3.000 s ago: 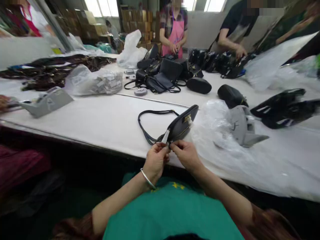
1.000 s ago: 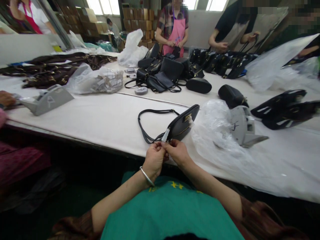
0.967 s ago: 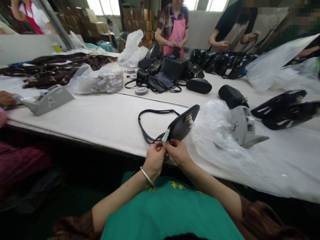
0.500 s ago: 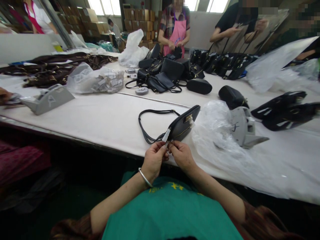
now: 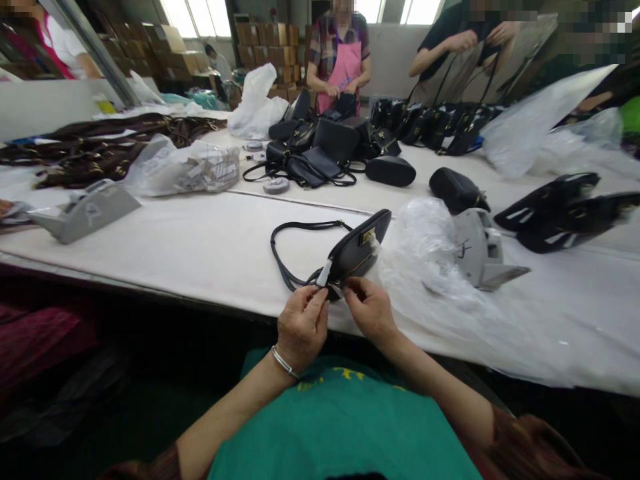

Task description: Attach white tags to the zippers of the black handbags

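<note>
A small black handbag [image 5: 359, 250] with a gold clasp and a looped strap [image 5: 287, 247] lies on the white table [image 5: 200, 247] near its front edge. A little white wrapper [image 5: 324, 272] covers a part at the bag's near end. My left hand [image 5: 300, 327], with a bangle at the wrist, pinches that wrapped end. My right hand [image 5: 369, 308] pinches the same spot from the right. Both hands are closed at the bag's near corner.
A clear plastic sheet [image 5: 450, 287] and a grey tape dispenser [image 5: 477, 250] lie right of the bag. Another grey dispenser [image 5: 85, 210] sits far left. Several black bags [image 5: 325, 143] are heaped across the table, where other people stand working. Tape rolls [image 5: 276, 185] lie mid-table.
My hands have stayed at the bag's near end, shifting their pinch slightly. The view has drifted a little. A person across the table has lifted a bag by its strap.
</note>
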Available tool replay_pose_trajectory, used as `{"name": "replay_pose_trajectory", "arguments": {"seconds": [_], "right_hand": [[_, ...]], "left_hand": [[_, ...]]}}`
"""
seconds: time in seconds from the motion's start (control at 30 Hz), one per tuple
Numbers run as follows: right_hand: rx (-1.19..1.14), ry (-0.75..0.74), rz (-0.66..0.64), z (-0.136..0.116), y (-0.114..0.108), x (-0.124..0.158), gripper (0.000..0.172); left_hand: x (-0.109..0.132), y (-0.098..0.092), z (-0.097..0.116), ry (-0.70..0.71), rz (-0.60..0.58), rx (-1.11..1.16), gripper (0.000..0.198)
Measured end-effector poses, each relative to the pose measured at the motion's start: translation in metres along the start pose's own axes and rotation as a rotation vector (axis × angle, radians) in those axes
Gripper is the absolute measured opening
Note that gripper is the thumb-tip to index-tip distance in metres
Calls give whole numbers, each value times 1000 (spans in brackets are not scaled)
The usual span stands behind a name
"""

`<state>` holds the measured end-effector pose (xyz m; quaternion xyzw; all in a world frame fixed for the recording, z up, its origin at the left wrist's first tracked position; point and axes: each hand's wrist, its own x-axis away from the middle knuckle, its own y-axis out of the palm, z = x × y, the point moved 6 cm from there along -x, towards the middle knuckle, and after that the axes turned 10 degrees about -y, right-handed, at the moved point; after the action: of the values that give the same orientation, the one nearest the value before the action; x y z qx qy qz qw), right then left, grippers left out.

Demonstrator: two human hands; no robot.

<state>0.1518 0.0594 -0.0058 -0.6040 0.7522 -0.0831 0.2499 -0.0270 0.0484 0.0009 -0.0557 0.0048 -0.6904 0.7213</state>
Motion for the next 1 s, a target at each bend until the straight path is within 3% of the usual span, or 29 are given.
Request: {"name": "replay_pose_trajectory", "arguments": {"seconds": [0.2,0.4,0.53,0.67,0.77,0.9,1.0], "right_hand": [[19,-24,-12,2,12,-5,17],[17,-91,-24,10,13,-10,12],[200,-246,-64,-5,7,-9,13],[371,-262,-82,-20,2,-9,10],[402,-242,-81,-23,4,-8,8],[379,-322,-126,-27,7,0,10],[315,-447,-150,-31,-5,8,11]], "left_hand": [[7,20,-5,-171,-200,116,24],[0,25,-4,-90,-129,14,24],[-5,27,-5,1,-113,-155,26],[-10,28,-7,1,-103,-207,30],[-16,35,-16,-207,-151,-30,20],[-16,53,-34,-596,-245,425,22],[-18,60,-39,-694,-223,612,3]]}}
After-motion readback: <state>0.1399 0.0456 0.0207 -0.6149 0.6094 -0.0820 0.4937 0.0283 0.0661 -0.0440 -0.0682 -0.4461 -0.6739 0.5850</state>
